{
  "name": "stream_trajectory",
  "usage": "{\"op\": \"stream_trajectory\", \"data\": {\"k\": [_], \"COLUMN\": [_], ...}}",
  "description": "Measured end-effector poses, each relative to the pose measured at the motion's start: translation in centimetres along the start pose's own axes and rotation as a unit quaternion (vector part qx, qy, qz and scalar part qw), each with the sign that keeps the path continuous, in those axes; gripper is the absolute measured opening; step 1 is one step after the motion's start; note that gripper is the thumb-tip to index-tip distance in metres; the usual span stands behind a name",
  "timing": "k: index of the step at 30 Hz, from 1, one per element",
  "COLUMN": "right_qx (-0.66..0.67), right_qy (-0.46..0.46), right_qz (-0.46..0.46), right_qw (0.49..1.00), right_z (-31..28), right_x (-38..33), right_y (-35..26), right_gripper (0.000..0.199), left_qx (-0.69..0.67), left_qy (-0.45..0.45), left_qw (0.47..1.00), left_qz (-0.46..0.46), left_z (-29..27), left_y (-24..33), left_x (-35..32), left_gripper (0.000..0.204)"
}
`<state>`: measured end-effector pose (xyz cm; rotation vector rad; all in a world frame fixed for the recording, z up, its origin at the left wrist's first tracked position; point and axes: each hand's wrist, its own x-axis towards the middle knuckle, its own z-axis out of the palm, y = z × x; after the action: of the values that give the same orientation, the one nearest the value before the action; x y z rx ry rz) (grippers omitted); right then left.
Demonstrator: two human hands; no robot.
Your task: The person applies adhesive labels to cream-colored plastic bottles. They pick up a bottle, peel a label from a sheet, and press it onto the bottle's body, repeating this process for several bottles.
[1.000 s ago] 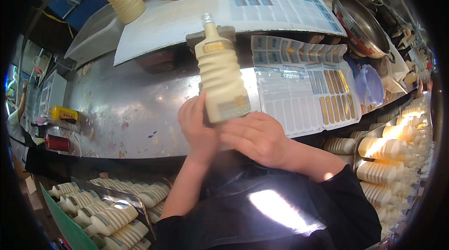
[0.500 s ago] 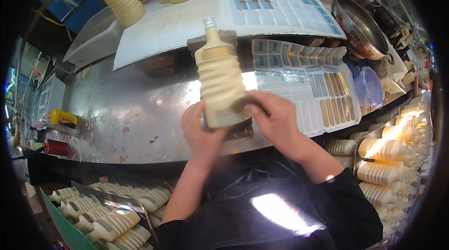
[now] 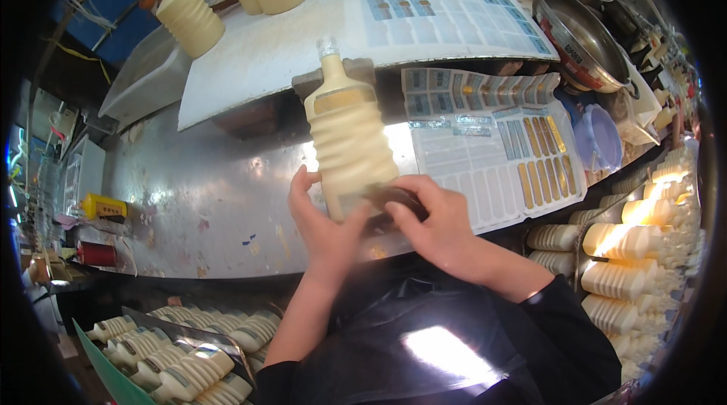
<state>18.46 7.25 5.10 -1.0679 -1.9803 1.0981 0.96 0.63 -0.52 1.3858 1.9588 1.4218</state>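
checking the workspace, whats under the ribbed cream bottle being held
Both hands grip the bottle at its base: left hand, right hand. Below lies the metal counter. The bottle's underside and the spot beneath are covered by the fingers.

Ribbed bottle (image 3: 350, 144) stood on metal bench (image 3: 197, 208), held between left hand (image 3: 324, 223) and right hand (image 3: 435, 223); sticker sheet (image 3: 492, 155) lay right; bottle crate (image 3: 182, 359) below left.

Bright overall; glare on steel bench (image 3: 204, 208) beside ribbed bottle (image 3: 350, 144), on apron below. Hands slightly motion-blurred. Fisheye bending, dark vignette at rim.
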Motion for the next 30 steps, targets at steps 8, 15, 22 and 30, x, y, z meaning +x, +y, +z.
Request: {"op": "stream_trajectory", "data": {"k": [8,15,22,30], "right_qx": [0.044,0.130,-0.050,-0.021], "right_qy": [0.122,0.169,0.128,0.115], "right_qz": [0.017,0.022,-0.103,0.053], "right_qw": [0.991,0.977,0.985,0.992], "right_z": [1.9,-0.5,1.2,0.6], "right_x": [1.4,5.2,11.4,11.7], "right_y": [5.5,5.9,-2.4,2.3], "right_gripper": [0.032,0.032,0.034,0.032], "left_qx": [-0.154,-0.209,-0.189,-0.288], "left_qy": [0.003,0.024,0.042,-0.006], "left_qw": [0.985,0.976,0.978,0.944], "left_qz": [-0.078,-0.060,-0.080,-0.160], "left_z": [1.8,1.1,0.0,1.1], "left_y": [-0.9,-2.9,2.4,0.5], "left_x": [1.0,0.7,8.7,11.9], "left_gripper": [0.064,0.050,0.050,0.023]}}
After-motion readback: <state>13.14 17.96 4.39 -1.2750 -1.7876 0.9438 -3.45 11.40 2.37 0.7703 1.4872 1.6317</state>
